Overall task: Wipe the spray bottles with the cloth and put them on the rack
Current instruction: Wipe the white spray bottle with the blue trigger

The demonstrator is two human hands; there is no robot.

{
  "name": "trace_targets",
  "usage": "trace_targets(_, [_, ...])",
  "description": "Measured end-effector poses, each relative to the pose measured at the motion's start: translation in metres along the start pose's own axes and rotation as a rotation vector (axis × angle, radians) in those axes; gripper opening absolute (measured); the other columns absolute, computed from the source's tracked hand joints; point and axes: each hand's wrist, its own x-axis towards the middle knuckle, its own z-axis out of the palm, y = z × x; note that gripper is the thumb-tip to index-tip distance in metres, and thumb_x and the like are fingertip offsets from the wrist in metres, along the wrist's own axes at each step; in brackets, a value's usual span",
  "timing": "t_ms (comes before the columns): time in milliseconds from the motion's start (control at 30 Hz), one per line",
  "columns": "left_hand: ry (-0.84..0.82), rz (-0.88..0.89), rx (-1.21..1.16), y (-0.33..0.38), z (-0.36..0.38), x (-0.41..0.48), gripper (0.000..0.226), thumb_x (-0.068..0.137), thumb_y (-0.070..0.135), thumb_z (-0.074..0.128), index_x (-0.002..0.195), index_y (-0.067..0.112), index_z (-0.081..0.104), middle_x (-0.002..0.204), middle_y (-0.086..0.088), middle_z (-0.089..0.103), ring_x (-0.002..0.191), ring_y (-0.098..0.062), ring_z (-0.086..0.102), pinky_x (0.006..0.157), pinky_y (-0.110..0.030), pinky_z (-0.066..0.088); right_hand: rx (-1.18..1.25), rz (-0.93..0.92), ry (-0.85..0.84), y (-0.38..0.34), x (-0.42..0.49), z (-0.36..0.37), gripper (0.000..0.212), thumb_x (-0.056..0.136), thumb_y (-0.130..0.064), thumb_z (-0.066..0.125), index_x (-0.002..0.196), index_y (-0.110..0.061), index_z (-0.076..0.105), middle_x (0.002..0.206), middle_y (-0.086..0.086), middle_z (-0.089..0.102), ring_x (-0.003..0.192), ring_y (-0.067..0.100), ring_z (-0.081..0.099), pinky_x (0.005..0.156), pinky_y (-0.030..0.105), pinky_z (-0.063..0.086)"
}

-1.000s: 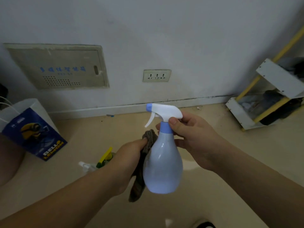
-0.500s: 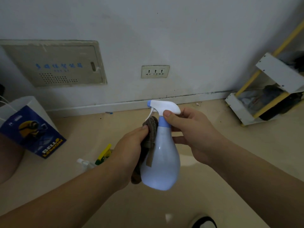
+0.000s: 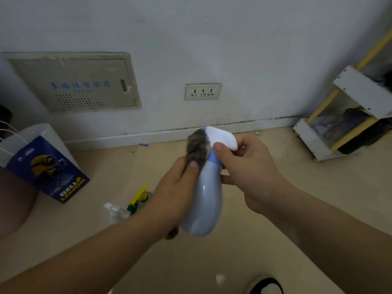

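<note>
The right hand (image 3: 250, 172) is closed around the neck of a pale blue, pear-shaped plastic spray bottle (image 3: 204, 200), thumb pressed on its darker blue collar just under the white trigger head. The bottle is held in the air, roughly upright and tilted a little, above the beige floor (image 3: 275, 240) and in front of the wall. The left hand (image 3: 178, 187) is curled tight on a grey-brown fuzzy cloth (image 3: 197, 148), pressing it against the bottle's neck and the nozzle end of the trigger head; the cloth is blurred, and a dark end of it shows below the hand beside the bottle's base.

Bare floor lies open beneath and to the right of the hands. Lower left, partly behind the left forearm, two more spray bottles lie on the floor: a clear one with a white head (image 3: 114, 212) and one with a yellow and green trigger (image 3: 139, 198), close together. Farther left stands a blue and white paper bag with string handles (image 3: 42, 164). At the right edge, against the wall, stands a white rack with yellow posts (image 3: 339, 124), its lower shelves holding dark, indistinct items. A shoe toe (image 3: 265, 286) shows at the bottom edge.
</note>
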Motion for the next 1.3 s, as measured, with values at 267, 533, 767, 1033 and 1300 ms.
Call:
trace_targets(267, [0.083,-0.448,-0.314,-0.002,-0.011,0.008,0.033,0.103,0.042,0.052,0.108,0.023,0.078,0.103,-0.003,0.08,0.104,-0.029,0.072,0.101,-0.049,0.054,-0.023,0.006,-0.041,-0.005,0.003,-0.006,0.03,0.097,-0.02,0.073,0.109,0.002,0.055,0.112,0.025,0.07,0.098,0.04,0.072,0.081,0.065,0.06])
trace_targets(533, [-0.04,0.575,0.458,-0.009,0.012,-0.023,0.039,0.107,0.033,0.039,0.144,0.036,0.049,0.133,0.017,0.059,0.123,-0.005,0.055,0.098,-0.024,0.046,-0.039,0.002,0.006,0.0,0.004,-0.003,0.029,0.094,-0.025,0.076,0.103,-0.005,0.056,0.11,0.021,0.07,0.094,0.03,0.072,0.079,0.064,0.061])
trace_targets(767, [-0.087,-0.379,-0.062,-0.015,-0.019,0.016,0.036,0.099,0.045,0.05,0.105,0.02,0.076,0.107,-0.007,0.078,0.107,-0.033,0.071,0.103,-0.054,0.052,-0.079,-0.029,-0.054,0.003,0.002,-0.005,0.029,0.094,-0.026,0.076,0.102,-0.006,0.056,0.11,0.022,0.07,0.107,0.042,0.068,0.086,0.067,0.057])
trace_targets(1033, [-0.099,0.321,0.394,0.004,0.002,-0.017,0.021,0.105,0.038,0.048,0.122,0.033,0.059,0.105,0.014,0.068,0.092,-0.003,0.063,0.075,-0.027,0.053,-0.035,-0.028,-0.015,0.006,0.007,-0.005,0.033,0.091,-0.03,0.08,0.097,-0.008,0.056,0.106,0.019,0.072,0.102,0.038,0.073,0.083,0.063,0.061])
trace_targets(1300, [-0.148,0.046,0.176,0.006,-0.009,-0.002,0.028,0.096,0.038,0.068,0.124,0.033,0.068,0.106,0.014,0.077,0.096,0.002,0.071,0.075,-0.017,0.056,-0.103,0.033,-0.298,-0.002,-0.01,-0.005,0.036,0.078,-0.015,0.091,0.102,-0.011,0.064,0.101,0.013,0.078,0.094,0.033,0.077,0.082,0.058,0.063])
